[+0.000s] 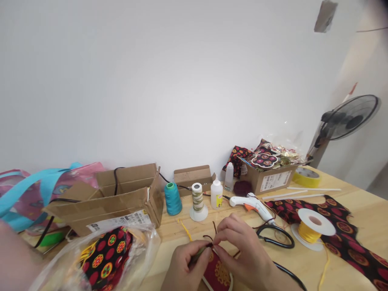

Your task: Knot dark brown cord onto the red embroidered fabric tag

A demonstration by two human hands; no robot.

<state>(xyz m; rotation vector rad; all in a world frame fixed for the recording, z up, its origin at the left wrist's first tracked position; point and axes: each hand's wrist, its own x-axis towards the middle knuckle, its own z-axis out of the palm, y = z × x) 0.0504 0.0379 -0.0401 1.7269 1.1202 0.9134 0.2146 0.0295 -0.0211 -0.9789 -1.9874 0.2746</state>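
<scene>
Low in the middle, my left hand (191,260) is closed on the top end of a dark red embroidered piece (220,271) with a gold pattern and pale edging. My right hand (242,248) meets it there, thumb and forefinger pinching a thin dark cord (214,227) whose loose ends stick up above the fingers. The exact pinch point is partly hidden by the fingertips. A yellow cord (185,230) comes out beyond my left hand. Black-handled scissors (277,236) lie right of my right hand, partly covered by it.
Behind the hands stand a teal thread cone (173,200), a camouflage thread spool (197,198) and a glue bottle (216,194). A glue gun (251,204), yellow cord spool (309,232) and patterned fabric (342,218) lie right. Left are a cardboard box (103,208), plastic bag (145,242) and a person's blurred arm (15,258).
</scene>
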